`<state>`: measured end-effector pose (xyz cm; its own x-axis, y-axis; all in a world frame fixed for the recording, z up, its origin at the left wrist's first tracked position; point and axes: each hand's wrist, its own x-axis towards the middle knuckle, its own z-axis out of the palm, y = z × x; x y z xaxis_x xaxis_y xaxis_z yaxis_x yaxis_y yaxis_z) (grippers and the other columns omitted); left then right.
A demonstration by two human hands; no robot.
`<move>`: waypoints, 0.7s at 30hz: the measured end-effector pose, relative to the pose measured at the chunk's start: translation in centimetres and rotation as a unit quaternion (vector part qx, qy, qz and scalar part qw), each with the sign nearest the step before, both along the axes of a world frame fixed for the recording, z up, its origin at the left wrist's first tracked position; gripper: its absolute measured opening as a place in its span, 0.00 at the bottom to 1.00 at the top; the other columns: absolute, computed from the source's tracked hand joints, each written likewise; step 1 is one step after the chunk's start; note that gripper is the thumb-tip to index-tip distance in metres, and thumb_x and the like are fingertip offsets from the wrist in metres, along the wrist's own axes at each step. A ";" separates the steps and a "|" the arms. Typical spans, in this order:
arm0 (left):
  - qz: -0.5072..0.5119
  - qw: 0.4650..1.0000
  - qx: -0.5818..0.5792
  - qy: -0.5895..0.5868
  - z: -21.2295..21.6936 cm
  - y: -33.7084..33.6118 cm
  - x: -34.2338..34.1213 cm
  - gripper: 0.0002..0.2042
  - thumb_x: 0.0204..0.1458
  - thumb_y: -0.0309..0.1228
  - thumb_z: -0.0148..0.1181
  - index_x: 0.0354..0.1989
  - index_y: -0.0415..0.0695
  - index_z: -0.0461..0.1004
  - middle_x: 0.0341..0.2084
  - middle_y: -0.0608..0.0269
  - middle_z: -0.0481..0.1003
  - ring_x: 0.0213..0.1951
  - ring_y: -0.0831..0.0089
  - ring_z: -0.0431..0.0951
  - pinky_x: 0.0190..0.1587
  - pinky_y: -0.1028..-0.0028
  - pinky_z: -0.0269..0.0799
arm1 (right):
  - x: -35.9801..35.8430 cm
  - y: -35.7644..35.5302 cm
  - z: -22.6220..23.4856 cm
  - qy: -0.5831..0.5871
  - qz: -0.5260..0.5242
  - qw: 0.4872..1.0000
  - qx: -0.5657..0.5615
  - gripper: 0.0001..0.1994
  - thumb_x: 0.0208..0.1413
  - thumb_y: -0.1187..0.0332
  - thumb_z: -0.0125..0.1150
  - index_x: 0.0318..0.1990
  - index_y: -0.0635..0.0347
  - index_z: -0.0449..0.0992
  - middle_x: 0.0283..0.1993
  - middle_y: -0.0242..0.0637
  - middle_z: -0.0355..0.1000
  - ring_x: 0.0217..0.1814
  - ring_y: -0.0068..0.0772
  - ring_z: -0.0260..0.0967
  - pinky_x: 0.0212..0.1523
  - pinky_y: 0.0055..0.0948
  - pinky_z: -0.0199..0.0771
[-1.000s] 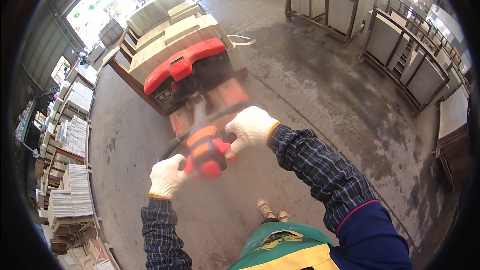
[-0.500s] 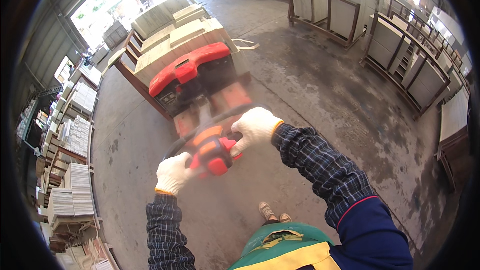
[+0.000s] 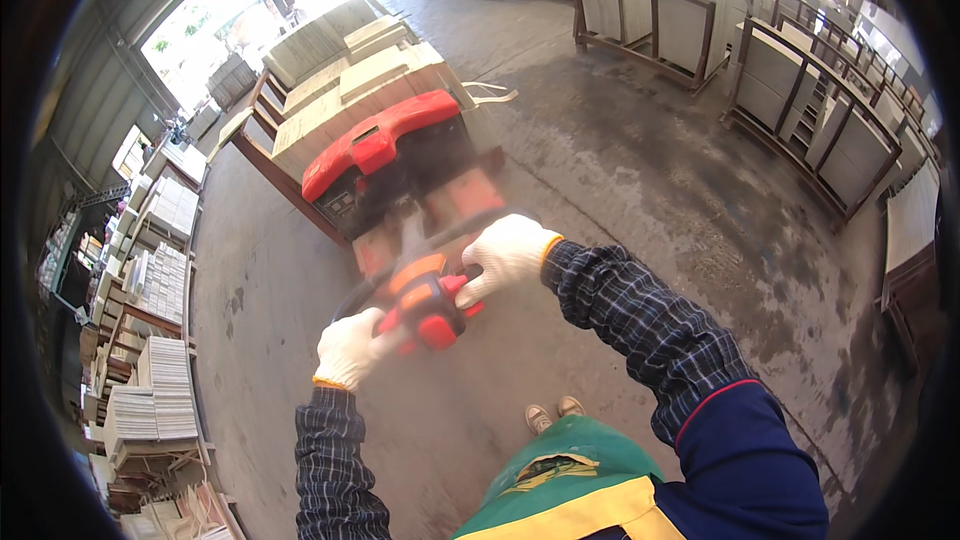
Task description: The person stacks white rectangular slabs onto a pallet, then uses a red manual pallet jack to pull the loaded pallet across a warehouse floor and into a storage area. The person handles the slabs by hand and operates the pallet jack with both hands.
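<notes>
Both hands, in white knit gloves, grip the control handle (image 3: pixel 427 302) of a red and black pallet truck (image 3: pixel 385 145). My left hand (image 3: pixel 348 348) is closed round the handle's left grip. Around the right grip, near the red thumb control, my right hand (image 3: pixel 503 258) is wrapped. A black guard bar curves in front of the handle, and part of it is blurred. Ahead of the truck's red cover stands a brown frame (image 3: pixel 268 170) loaded with pale stone slabs (image 3: pixel 375 75). The forks are hidden under the load.
Racks of slabs (image 3: pixel 645 15) stand at the far right, with another rack (image 3: pixel 815 115) nearer on that side. Stacked tiles (image 3: pixel 155 390) line the left. Dark wet patches mark the concrete floor (image 3: pixel 640 185). Beyond the load is a bright doorway (image 3: pixel 215 25).
My feet have shifted, both shoes now showing side by side. The truck and load sit slightly lower and further right in view. Both hands keep their hold on the handle.
</notes>
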<state>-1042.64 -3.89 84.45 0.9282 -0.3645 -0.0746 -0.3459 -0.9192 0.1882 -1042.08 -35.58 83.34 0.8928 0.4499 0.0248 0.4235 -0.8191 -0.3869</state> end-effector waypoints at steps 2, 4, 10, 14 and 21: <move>-0.009 1.000 -0.009 -0.009 0.0 0.1 -0.1 0.26 0.53 0.62 0.65 0.36 0.47 0.83 0.26 0.53 0.80 0.33 0.52 0.83 0.38 0.59 0.76 | 0.0 0.0 0.1 0.020 -0.002 1.000 -0.002 0.35 0.48 0.30 0.67 0.49 0.50 0.88 0.41 0.45 0.85 0.46 0.48 0.83 0.50 0.43 0.80; -0.005 1.000 0.000 -0.006 -0.2 0.2 -0.4 0.26 0.52 0.62 0.67 0.37 0.47 0.83 0.26 0.53 0.81 0.33 0.52 0.83 0.39 0.59 0.76 | -0.1 0.1 0.2 0.020 0.001 1.000 -0.011 0.34 0.47 0.31 0.68 0.48 0.51 0.88 0.40 0.44 0.84 0.46 0.47 0.83 0.49 0.43 0.80; 0.018 0.999 0.029 -0.008 -0.3 0.3 -0.1 0.30 0.47 0.65 0.71 0.42 0.48 0.84 0.31 0.53 0.84 0.37 0.51 0.85 0.43 0.57 0.78 | 0.0 0.1 -0.2 0.001 0.018 1.000 0.012 0.35 0.44 0.29 0.70 0.44 0.52 0.87 0.36 0.43 0.83 0.41 0.49 0.82 0.44 0.46 0.79; 0.021 0.999 0.025 -0.021 -0.5 0.5 -0.1 0.30 0.46 0.64 0.72 0.42 0.49 0.84 0.31 0.53 0.84 0.37 0.51 0.84 0.43 0.57 0.79 | 0.1 0.3 -0.5 0.005 0.007 1.000 0.025 0.34 0.41 0.32 0.73 0.45 0.53 0.89 0.36 0.43 0.84 0.39 0.47 0.83 0.43 0.43 0.80; 0.023 0.999 0.028 -0.023 -0.6 0.6 -0.3 0.29 0.47 0.64 0.71 0.42 0.50 0.84 0.31 0.52 0.83 0.38 0.51 0.84 0.44 0.58 0.79 | 0.1 0.5 -0.3 0.003 0.006 1.000 0.000 0.35 0.41 0.31 0.73 0.45 0.53 0.89 0.35 0.43 0.84 0.39 0.47 0.83 0.43 0.43 0.80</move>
